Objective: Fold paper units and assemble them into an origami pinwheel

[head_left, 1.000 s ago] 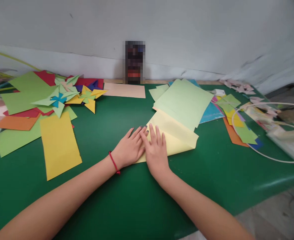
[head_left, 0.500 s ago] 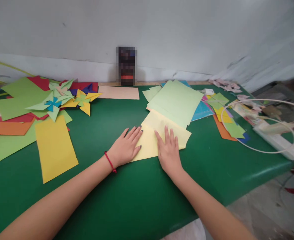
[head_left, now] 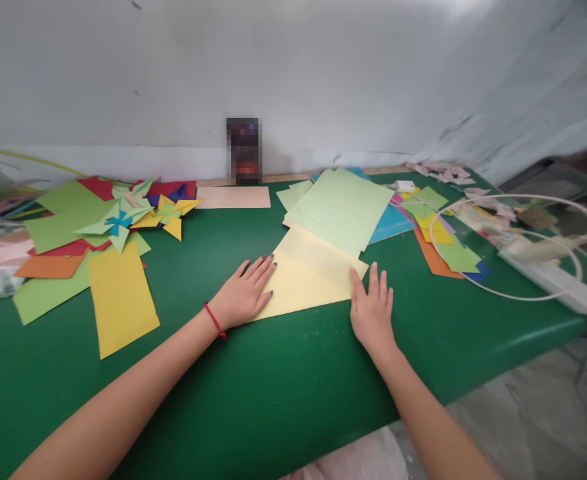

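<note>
A pale yellow sheet of paper (head_left: 303,287) lies on the green table (head_left: 253,393), with a crease across it. My left hand (head_left: 243,291) rests flat on its left edge, fingers stretched out and pointing away from me. At the sheet's right edge is my right hand (head_left: 373,310), open and palm down, its index finger touching the paper's corner and the other fingers over the table. A stack of light green paper (head_left: 340,207) covers the far part of the yellow sheet.
Coloured sheets and folded paper flowers (head_left: 168,212) lie at the left, with a yellow rectangle (head_left: 123,300) nearer me. A pink strip (head_left: 233,197) lies before a blurred dark object (head_left: 246,153) against the wall. Paper scraps (head_left: 436,227), a white cable and a power strip (head_left: 553,280) occupy the right.
My right hand has slid rightward across the yellow sheet to its right edge. My left hand stays on the left edge. The camera view has shifted slightly.
</note>
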Demonstrator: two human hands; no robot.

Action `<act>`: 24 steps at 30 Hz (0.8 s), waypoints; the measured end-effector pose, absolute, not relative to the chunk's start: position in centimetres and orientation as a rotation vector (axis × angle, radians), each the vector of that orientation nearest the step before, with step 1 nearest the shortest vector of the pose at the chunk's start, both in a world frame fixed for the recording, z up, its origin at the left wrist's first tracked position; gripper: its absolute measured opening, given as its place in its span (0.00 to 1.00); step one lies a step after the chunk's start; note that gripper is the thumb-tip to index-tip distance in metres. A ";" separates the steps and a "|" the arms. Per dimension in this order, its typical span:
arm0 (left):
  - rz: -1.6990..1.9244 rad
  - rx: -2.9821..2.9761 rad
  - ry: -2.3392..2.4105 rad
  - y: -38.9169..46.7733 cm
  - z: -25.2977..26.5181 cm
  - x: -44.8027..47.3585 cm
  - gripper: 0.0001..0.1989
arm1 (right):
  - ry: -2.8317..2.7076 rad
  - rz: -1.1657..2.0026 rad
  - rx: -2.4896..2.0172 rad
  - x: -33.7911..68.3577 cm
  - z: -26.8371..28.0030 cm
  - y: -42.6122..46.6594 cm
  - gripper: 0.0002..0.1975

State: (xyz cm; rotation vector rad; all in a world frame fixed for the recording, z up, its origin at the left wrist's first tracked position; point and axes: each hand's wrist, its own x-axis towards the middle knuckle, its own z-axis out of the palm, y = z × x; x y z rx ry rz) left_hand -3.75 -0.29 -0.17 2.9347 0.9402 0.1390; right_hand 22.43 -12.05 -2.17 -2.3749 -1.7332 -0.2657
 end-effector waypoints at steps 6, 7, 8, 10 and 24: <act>0.075 2.953 0.952 -0.3 0.0 -3.7 0.29 | -1.645 -0.287 -2.282 21.9 -2.0 -12.0 0.29; 0.069 2.955 0.950 -0.3 0.0 -3.7 0.29 | -1.637 -0.309 -2.251 21.5 -1.5 -11.8 0.29; 0.065 2.957 0.947 -0.3 0.0 -3.7 0.29 | -1.646 -0.323 -2.215 21.0 -1.0 -11.5 0.28; 0.062 2.962 0.945 -0.4 0.0 -3.7 0.29 | -1.664 -0.335 -2.144 19.5 0.1 -10.5 0.26; 0.271 3.017 1.297 -3.7 0.6 -2.3 0.22 | -1.882 0.046 -2.060 12.7 -1.6 -4.8 0.23</act>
